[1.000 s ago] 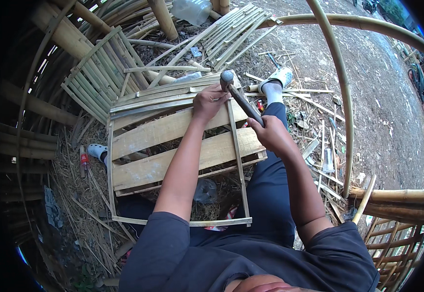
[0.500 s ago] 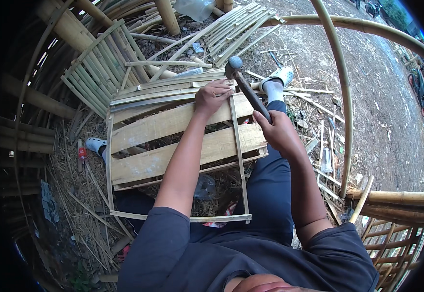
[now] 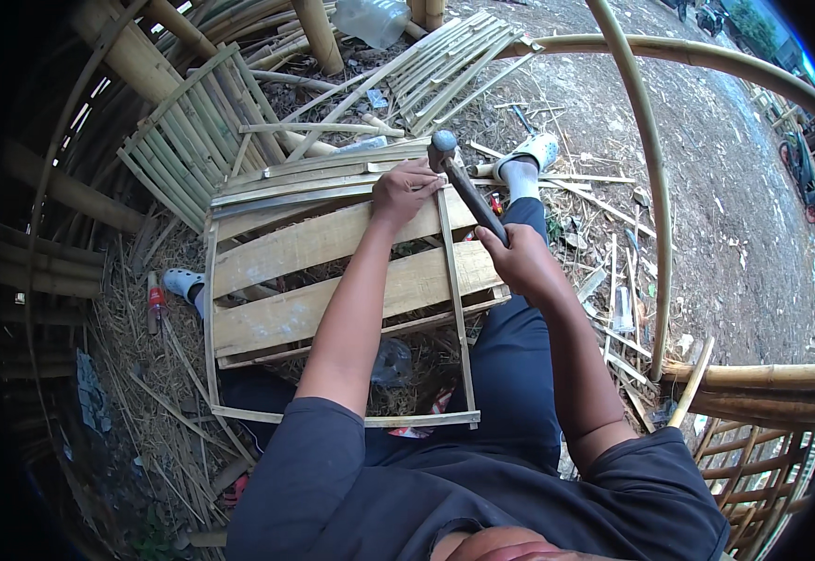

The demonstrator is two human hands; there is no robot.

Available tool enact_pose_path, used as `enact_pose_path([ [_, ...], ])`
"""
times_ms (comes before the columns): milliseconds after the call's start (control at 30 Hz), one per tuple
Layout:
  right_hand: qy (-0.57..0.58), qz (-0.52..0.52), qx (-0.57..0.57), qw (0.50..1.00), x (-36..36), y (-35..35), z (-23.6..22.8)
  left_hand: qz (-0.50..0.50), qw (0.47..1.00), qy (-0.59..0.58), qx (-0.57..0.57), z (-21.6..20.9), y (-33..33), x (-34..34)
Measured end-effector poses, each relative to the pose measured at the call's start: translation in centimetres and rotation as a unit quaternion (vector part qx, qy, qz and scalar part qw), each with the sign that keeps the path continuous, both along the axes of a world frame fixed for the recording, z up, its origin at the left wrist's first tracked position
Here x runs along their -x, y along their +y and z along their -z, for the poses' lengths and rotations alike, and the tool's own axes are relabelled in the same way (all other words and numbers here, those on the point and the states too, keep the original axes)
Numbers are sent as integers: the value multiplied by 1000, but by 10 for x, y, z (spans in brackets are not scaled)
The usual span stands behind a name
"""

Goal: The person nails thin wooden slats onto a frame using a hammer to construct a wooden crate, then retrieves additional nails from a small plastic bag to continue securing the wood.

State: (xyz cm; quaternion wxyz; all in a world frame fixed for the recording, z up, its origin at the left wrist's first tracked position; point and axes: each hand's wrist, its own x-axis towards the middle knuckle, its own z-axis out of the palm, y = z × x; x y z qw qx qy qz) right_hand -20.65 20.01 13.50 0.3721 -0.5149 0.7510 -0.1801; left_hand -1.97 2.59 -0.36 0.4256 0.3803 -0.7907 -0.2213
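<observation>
My right hand (image 3: pixel 525 259) is wrapped round the wooden handle of a hammer (image 3: pixel 476 204). Its metal head is up beside the far right corner of a thin bamboo frame (image 3: pixel 456 271). At that corner my left hand (image 3: pixel 406 193) is closed in a pinch, over the ends of several bamboo slats (image 3: pixel 309 178). What its fingertips grip is too small to make out. The frame lies across a crate-like wooden support (image 3: pixel 333 304) with wide pale boards, between my legs.
A finished-looking slatted bamboo panel (image 3: pixel 183 131) leans at the far left. Another bundle of slats (image 3: pixel 459 65) lies beyond the support. A curved bamboo pole (image 3: pixel 646 187) rises on the right. Bamboo offcuts (image 3: pixel 627 351) litter the ground, and a clear plastic container (image 3: pixel 370 21) lies at the back.
My right hand and the hammer have shifted slightly left, and the hammer head has come a little closer to my left fingers. My left hand stays at the corner.
</observation>
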Motion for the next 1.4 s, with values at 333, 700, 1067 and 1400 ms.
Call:
enact_pose_path([
  [333, -25, 10, 20, 999, 2, 4, 2, -8, 1000, -7, -11, 1, 1, 0],
  [700, -28, 27, 29, 999, -1, 3, -3, -13, 999, -12, -37, 2, 1, 1],
  [1067, -35, 3, 44, 998, -4, 6, -9, -16, 999, -3, -46, -4, 5, 0],
  [1400, -63, 42, 33, 997, -3, 11, -14, -15, 998, 13, -68, -6, 7, 1],
])
